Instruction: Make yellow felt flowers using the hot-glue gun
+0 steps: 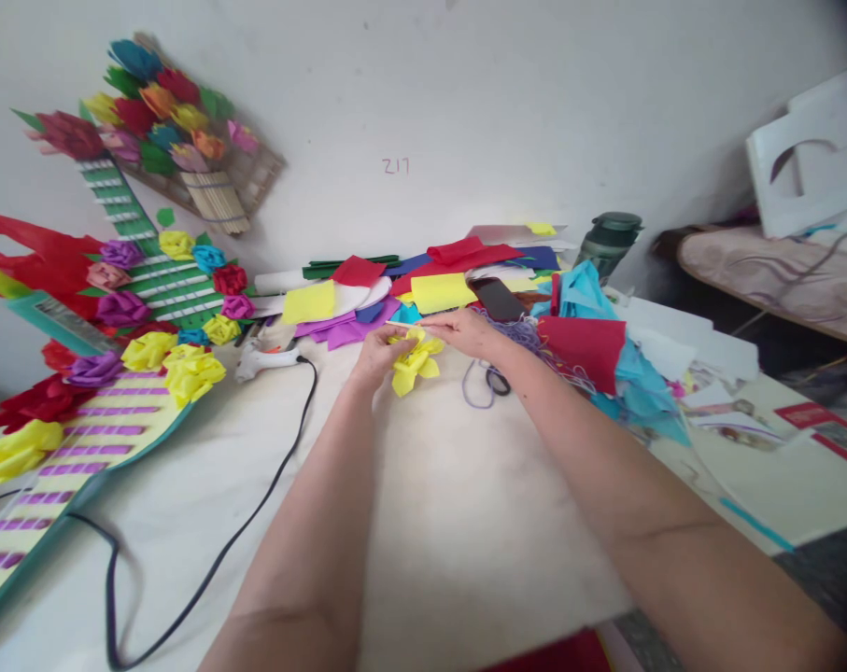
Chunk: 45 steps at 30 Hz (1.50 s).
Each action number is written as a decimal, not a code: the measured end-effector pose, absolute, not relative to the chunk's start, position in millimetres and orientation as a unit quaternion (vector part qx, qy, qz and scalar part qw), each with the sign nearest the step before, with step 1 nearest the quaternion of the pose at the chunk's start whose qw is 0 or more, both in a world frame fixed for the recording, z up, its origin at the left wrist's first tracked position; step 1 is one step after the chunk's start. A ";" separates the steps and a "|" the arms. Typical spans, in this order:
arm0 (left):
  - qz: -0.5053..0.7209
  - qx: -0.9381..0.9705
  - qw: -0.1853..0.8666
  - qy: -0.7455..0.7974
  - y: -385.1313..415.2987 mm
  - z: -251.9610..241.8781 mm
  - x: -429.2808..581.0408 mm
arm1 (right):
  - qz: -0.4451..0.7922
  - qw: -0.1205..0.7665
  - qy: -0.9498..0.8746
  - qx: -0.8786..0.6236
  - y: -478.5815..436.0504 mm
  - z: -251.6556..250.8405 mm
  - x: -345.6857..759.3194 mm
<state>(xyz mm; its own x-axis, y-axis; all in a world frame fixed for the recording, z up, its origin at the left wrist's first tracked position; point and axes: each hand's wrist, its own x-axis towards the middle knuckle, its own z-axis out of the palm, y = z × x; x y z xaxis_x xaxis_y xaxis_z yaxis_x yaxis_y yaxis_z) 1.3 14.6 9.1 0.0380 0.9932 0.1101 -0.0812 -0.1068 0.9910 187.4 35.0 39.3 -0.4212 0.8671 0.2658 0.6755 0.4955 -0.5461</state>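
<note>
A yellow paper flower (417, 362) with spread petals is held above the table top. My left hand (381, 353) is closed on its left side, fingers pinched at the petals. From the right, my right hand (459, 329) reaches over, its fingers closed on a thin pale stick (403, 324) that lies across the top of the flower. The far end of the stick is by my left fingertips, and whether it touches the petals I cannot tell. Purple yarn (483, 387) trails on the table just right of my hands.
A white glue gun (265, 359) lies to the left, its black cord (283, 471) looping forward. Beyond my hands are coloured paper sheets (353, 303) and a phone (498, 299). A flower-decorated striped board (105, 429) stands left; a dark bottle (609, 245) stands back right.
</note>
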 end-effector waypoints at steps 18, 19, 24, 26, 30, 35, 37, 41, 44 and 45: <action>0.479 0.527 0.568 0.412 13.5 8.9 -3.8 | 0.071 0.206 -0.871 -0.441 35.3 39.6 185.7; 0.480 0.526 0.569 0.411 13.6 9.0 -4.0 | 0.060 0.195 -0.873 -0.442 33.3 41.5 184.9; 0.487 0.509 0.582 0.406 14.3 8.2 -4.5 | 0.007 0.157 -0.879 -0.451 27.1 45.4 182.4; 0.497 0.496 0.588 0.402 14.3 7.6 -4.1 | -0.015 0.151 -0.880 -0.451 26.3 44.6 182.2; 0.514 0.469 0.600 0.395 13.9 6.7 -2.5 | -0.044 0.147 -0.883 -0.444 25.1 43.4 181.8; 0.531 0.444 0.605 0.394 16.9 3.1 -0.6 | -0.051 0.145 -0.884 -0.441 23.6 43.4 181.7; 0.534 0.441 0.604 0.394 18.7 1.0 -0.3 | -0.049 0.150 -0.884 -0.440 24.1 42.6 182.1; 0.540 0.440 0.600 0.394 20.4 -1.4 -0.3 | -0.052 0.165 -0.887 -0.428 26.1 40.3 183.2; 0.540 0.444 0.598 0.393 20.2 -2.0 -0.5 | -0.054 0.166 -0.888 -0.426 26.5 40.1 183.5; 0.540 0.446 0.597 0.392 20.1 -2.1 -0.5 | -0.054 0.164 -0.888 -0.427 26.4 40.3 183.5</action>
